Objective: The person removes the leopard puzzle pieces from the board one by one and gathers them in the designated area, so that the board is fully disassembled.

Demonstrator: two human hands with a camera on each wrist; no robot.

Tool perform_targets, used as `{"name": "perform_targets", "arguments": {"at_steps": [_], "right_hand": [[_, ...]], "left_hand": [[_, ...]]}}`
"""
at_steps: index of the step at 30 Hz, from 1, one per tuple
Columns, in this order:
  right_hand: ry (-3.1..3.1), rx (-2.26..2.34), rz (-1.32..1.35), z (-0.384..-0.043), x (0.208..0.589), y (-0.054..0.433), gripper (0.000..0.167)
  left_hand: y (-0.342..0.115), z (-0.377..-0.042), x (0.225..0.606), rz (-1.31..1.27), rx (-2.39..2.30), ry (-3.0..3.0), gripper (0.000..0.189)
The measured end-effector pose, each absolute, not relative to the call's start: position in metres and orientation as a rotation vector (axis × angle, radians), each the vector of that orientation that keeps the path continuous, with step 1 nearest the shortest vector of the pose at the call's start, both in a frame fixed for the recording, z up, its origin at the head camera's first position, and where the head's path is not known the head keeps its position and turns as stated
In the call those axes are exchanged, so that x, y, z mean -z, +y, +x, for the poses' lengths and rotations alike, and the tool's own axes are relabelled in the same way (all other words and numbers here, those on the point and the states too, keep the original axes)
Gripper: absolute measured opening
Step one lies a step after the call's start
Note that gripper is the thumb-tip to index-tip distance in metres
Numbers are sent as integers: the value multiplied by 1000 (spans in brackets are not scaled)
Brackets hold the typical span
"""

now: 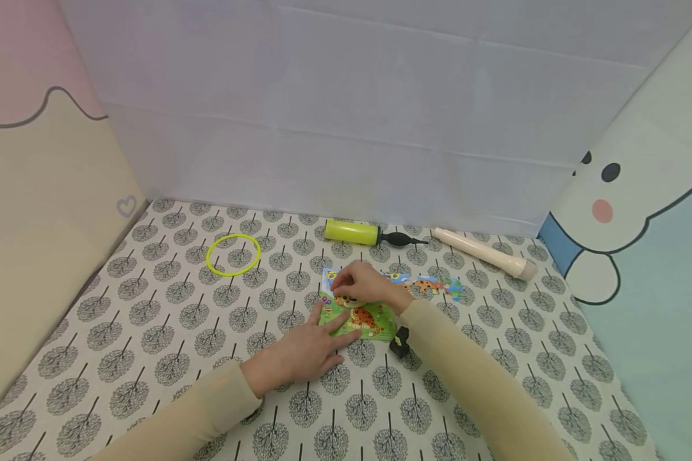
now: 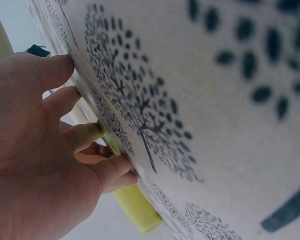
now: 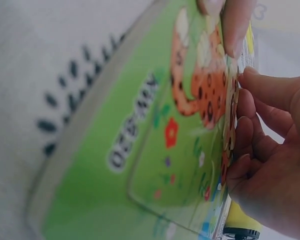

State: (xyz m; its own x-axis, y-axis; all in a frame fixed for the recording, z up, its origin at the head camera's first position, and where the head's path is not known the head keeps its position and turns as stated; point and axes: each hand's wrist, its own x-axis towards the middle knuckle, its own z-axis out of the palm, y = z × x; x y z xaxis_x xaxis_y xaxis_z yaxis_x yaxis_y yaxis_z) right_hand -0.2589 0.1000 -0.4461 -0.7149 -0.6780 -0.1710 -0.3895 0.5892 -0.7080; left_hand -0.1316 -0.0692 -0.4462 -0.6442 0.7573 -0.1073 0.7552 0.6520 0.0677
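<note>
A green puzzle board (image 1: 385, 325) printed with an orange spotted cat lies flat on the tree-patterned cloth. My left hand (image 1: 307, 351) has its fingers spread, and the fingertips rest on the board's left and lower part. Over the board's upper left, my right hand (image 1: 364, 282) pinches a spotted puzzle piece (image 3: 231, 117) at the board's surface. Its thumb and curled fingers are close together in the right wrist view, where they partly hide the piece. More colourful puzzle pieces (image 1: 432, 285) lie in a row beyond the right wrist.
Behind the board are a yellow hand pump (image 1: 350, 232) with a black nozzle and a pale baton-like stick (image 1: 484, 253). A yellow ring (image 1: 209, 259) lies at the back left. Beside the right sleeve is a small black object (image 1: 400, 344). Fabric walls enclose the back and sides.
</note>
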Motion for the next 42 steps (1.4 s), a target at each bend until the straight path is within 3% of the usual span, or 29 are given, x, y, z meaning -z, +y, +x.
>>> {"name": "perform_targets", "arguments": {"at_steps": [42], "right_hand": [[2302,1004,-893,-260,449,105,12]], "left_hand": [[-66,-129,444,1220,22,2754,56]]}}
